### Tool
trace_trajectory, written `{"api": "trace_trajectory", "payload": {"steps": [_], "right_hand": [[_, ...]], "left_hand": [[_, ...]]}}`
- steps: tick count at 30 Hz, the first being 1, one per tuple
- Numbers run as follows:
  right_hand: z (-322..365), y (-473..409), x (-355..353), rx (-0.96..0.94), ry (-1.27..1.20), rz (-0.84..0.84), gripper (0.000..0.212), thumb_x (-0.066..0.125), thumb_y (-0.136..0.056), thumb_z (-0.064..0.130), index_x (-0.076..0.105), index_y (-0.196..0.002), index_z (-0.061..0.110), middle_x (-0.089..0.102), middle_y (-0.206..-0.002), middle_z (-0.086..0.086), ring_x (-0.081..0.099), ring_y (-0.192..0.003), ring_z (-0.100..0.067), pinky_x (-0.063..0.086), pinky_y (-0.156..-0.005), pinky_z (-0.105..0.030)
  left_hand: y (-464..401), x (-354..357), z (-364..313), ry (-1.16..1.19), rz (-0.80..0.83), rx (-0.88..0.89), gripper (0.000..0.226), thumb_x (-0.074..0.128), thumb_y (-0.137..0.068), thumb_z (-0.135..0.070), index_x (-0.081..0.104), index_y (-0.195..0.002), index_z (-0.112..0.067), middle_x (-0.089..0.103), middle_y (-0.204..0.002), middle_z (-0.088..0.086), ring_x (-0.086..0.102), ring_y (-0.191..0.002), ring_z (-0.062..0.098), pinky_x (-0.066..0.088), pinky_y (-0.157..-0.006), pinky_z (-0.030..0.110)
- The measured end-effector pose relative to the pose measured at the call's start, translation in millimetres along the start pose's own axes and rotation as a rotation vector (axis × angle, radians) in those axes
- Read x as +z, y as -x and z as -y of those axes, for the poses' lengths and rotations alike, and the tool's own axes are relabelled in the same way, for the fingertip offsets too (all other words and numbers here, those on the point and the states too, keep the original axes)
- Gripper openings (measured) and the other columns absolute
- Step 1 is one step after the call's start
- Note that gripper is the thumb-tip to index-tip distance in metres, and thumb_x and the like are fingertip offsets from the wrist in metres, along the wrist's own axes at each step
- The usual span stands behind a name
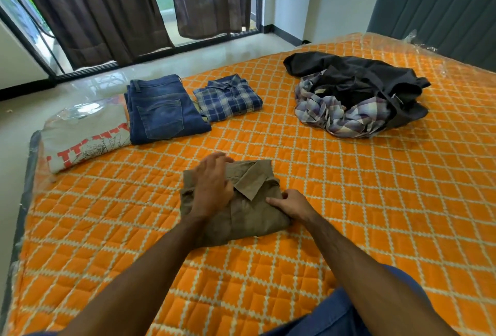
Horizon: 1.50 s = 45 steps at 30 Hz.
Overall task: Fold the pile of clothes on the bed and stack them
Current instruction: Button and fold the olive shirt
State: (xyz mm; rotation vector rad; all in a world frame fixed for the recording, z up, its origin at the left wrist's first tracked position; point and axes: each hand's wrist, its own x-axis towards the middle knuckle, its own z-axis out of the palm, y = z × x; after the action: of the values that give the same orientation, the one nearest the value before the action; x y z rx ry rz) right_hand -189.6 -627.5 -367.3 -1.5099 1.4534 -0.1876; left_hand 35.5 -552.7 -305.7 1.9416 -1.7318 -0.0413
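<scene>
1. A person is kneeling or sitting at the lower edge of the frame, both bare forearms reaching up toward the centre over the bed (pixel 349 201), which is wearing an orange quilted cover with a cream diamond grid.
2. The khaki shirt (pixel 241 217) is lying folded at the centre of the frame, collar up and pointing toward the upper right.
3. The left hand (pixel 212 188) is lying flat on the shirt's left half, fingers straight and together, gripping nothing.
4. The right hand (pixel 291 205) is resting on the shirt's right edge, its fingers curling in and pinching the fabric just beside the collar.
5. Three folded items are sitting in a row in the upper left of the frame, edges touching or slightly overlapping:
   - the grey T-shirt (pixel 86 134), with red print, at the far left, at the mattress corner;
   - the jeans (pixel 163 110), back pocket up, in the middle;
   - the blue plaid shirt (pixel 228 98), to the right.
6. The unfolded pile is lying in the upper right, well apart from the hands: a black garment (pixel 362 72) is draping over a crumpled pale checked shirt (pixel 330 113).
7. Dark curtains (pixel 102 8) are hanging across the glass doors along the top of the frame.
</scene>
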Motion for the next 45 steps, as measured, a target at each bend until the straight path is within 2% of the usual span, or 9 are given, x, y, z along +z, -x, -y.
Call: {"api": "trace_trajectory", "payload": {"steps": [4,9,15,22,27,33,36,41,45], "right_hand": [[-17,5,10,-0.051,-0.183,-0.125,0.047,0.081,-0.081,0.051,0.055,-0.106,0.020,0.068,-0.100,-0.001,0.068,-0.094,-0.023,0.056,-0.080,-0.042],[-25,8,18,-0.113,-0.324,-0.176,0.028,0.074,-0.091,0.042,0.055,-0.092,0.022,0.065,-0.088,0.001,0.066,-0.086,-0.021,0.047,-0.066,-0.034],[-22,8,18,-0.092,-0.428,-0.202,0.021,0.066,-0.097,0.037,0.058,-0.088,0.020,0.066,-0.087,-0.002,0.066,-0.085,-0.023,0.051,-0.073,-0.042],[-21,9,20,-0.075,-0.442,-0.247,0.030,0.067,-0.096,0.028,0.048,-0.074,0.024,0.055,-0.072,0.008,0.054,-0.074,-0.015,0.043,-0.071,-0.036],[-20,13,13,-0.058,-0.365,-0.210,0.016,0.064,-0.099,0.031,0.059,-0.098,0.016,0.066,-0.096,0.001,0.064,-0.094,-0.022,0.052,-0.082,-0.040],[-19,12,5,-0.055,-0.336,-0.165,0.041,0.062,-0.099,0.037,0.046,-0.131,0.017,0.066,-0.119,-0.009,0.065,-0.108,-0.029,0.055,-0.090,-0.045],[-9,8,3,-0.258,-0.065,-0.348,0.050,0.057,-0.101,0.030,0.042,-0.146,0.014,0.054,-0.138,-0.011,0.053,-0.124,-0.030,0.047,-0.099,-0.041],[9,-7,16,-0.446,0.271,-0.181,0.060,0.043,-0.107,0.043,0.032,-0.159,0.015,0.027,-0.166,-0.007,0.026,-0.152,-0.025,0.023,-0.123,-0.044],[24,-4,29,-0.522,0.265,-0.356,0.049,0.049,-0.105,0.036,0.046,-0.150,0.016,0.038,-0.159,-0.007,0.034,-0.147,-0.027,0.026,-0.120,-0.050]], "left_hand": [[-53,28,-51,-0.149,0.412,0.284,0.025,0.047,-0.103,-0.033,0.060,-0.124,-0.032,0.055,-0.130,-0.003,0.048,-0.126,0.022,0.025,-0.107,0.048],[-96,74,-79,-0.354,0.781,0.216,0.032,0.052,-0.098,-0.056,0.065,-0.114,-0.031,0.061,-0.120,0.000,0.053,-0.119,0.026,0.028,-0.103,0.058],[-111,90,-86,-0.328,0.890,0.154,0.024,0.065,-0.094,-0.048,0.057,-0.096,-0.026,0.053,-0.088,-0.010,0.052,-0.095,0.017,0.023,-0.107,0.058],[-114,83,-92,-0.391,0.703,0.071,0.014,0.054,-0.102,-0.031,0.048,-0.096,-0.020,0.059,-0.091,-0.006,0.059,-0.102,0.023,0.023,-0.111,0.060],[-101,97,-82,-0.298,0.544,0.030,0.008,0.049,-0.105,-0.023,0.045,-0.102,-0.018,0.056,-0.075,-0.009,0.064,-0.091,0.027,0.030,-0.105,0.061],[-98,82,-64,-0.180,0.289,0.111,0.020,0.048,-0.104,-0.036,0.056,-0.118,-0.023,0.052,-0.122,0.001,0.049,-0.117,0.024,0.032,-0.103,0.051],[-71,56,-35,-0.169,0.150,0.162,0.021,0.049,-0.102,-0.030,0.054,-0.122,-0.026,0.045,-0.135,-0.001,0.043,-0.127,0.023,0.030,-0.110,0.051],[-6,26,19,0.033,-0.175,-0.413,0.030,0.055,-0.095,-0.014,0.058,-0.124,-0.023,0.046,-0.137,0.004,0.041,-0.130,0.026,0.030,-0.106,0.053],[28,11,78,0.281,-0.262,-0.836,0.029,0.055,-0.094,-0.008,0.059,-0.123,-0.006,0.050,-0.129,0.020,0.044,-0.126,0.038,0.033,-0.107,0.047]]}}
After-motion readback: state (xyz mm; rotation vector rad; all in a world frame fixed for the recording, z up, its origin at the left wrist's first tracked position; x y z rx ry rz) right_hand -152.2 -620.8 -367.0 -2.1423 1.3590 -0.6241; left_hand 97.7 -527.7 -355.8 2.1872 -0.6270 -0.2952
